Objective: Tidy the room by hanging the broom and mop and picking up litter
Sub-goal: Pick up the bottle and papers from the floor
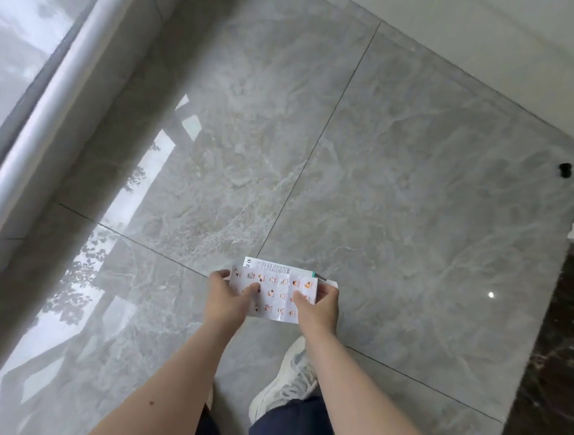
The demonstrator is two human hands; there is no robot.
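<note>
I hold a white printed sheet (274,295) with rows of small orange pictures out in front of me, above the grey floor. Behind it sits a second white piece of paper or card (275,267) with black print and a green edge. My left hand (227,298) pinches the sheet's left side, thumb on top. My right hand (316,307) pinches its right side in the same way. No broom or mop is in view.
Glossy grey marble tiles (401,192) cover the floor. A glass pane with a metal rail (48,88) runs along the left. White wall and skirting (498,45) lie at the far right, with a small black doorstop (564,170). Dark tile (556,358) begins at right. My white shoe (286,382) is below.
</note>
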